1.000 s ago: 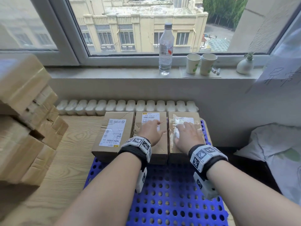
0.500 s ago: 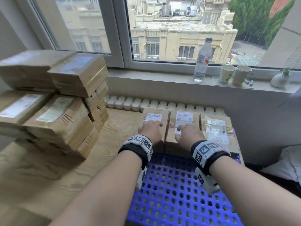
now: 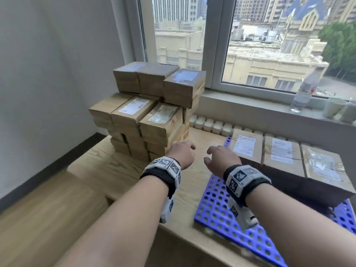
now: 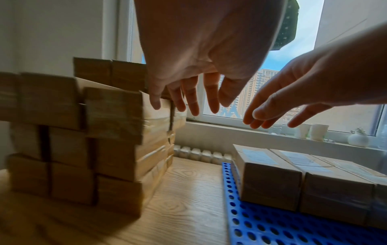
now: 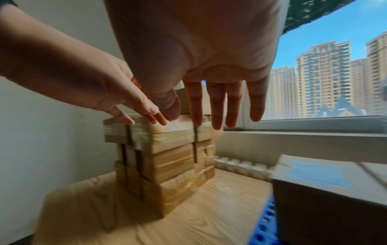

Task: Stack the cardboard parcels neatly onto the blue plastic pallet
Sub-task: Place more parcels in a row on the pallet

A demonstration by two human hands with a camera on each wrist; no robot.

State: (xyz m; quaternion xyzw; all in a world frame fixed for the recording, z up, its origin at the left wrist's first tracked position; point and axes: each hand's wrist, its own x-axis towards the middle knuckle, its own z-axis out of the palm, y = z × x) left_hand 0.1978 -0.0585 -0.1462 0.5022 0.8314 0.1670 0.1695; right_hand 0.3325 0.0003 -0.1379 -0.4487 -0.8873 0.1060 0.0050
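Big wooden table [image 3: 107, 170] takes up most of the room by the window [image 3: 269, 45]. On its left side there's a tall pile of parcels [image 3: 146, 112], brown cardboard, several layers, stacked kinda crisscross w/ white labels on some tops. To the right lies the blue plastic pallet [image 3: 221, 209], full of round holes, flat on the table. Three parcels on the pallet [image 3: 279, 153] sit side by side along its far edge, touching each other, labels up; rest of the pallet is bare.

Both hands are in the air btwn the pile and the pallet, holding nothing. Left hand [image 3: 182, 154] is near the pile's lower right corner, fingers spread & loosely straight. Right hand [image 3: 221, 159] is just beside it, over the pallet's left edge, fingers also relaxed and apart. Both wrists have bands w/ black-and-white markers.

On the windowsill [image 3: 269, 106] far right: a water bottle [image 3: 305, 91] and paper cups [image 3: 335, 107], blurry. White radiator [image 3: 212, 125] runs below the sill behind the table.
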